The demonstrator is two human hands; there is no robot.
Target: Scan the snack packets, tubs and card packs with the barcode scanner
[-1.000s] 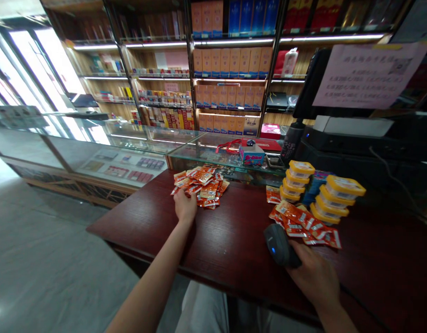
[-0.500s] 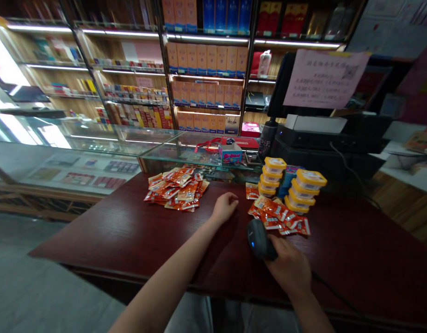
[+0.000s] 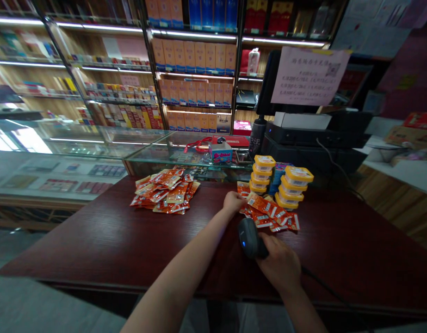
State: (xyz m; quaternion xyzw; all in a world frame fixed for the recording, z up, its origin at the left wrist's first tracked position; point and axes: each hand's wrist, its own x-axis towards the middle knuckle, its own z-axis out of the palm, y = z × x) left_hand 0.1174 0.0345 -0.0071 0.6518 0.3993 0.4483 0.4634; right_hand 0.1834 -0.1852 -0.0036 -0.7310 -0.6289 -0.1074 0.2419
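The left hand [image 3: 234, 202] has reached the smaller orange sachet pile [image 3: 269, 212], fingers curled, grip unclear; the right hand [image 3: 281, 264] clasps a barcode scanner [image 3: 248, 238]. Larger heap [image 3: 166, 192] already sits left; these remain right, beside yellow-lidded tubs [image 3: 293, 188].

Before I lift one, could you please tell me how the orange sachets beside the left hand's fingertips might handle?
The orange sachets would probably flex, since they look like thin film packets. They may slide over one another, being glossy and loosely overlapped. Rolling seems unlikely, as they look flat.
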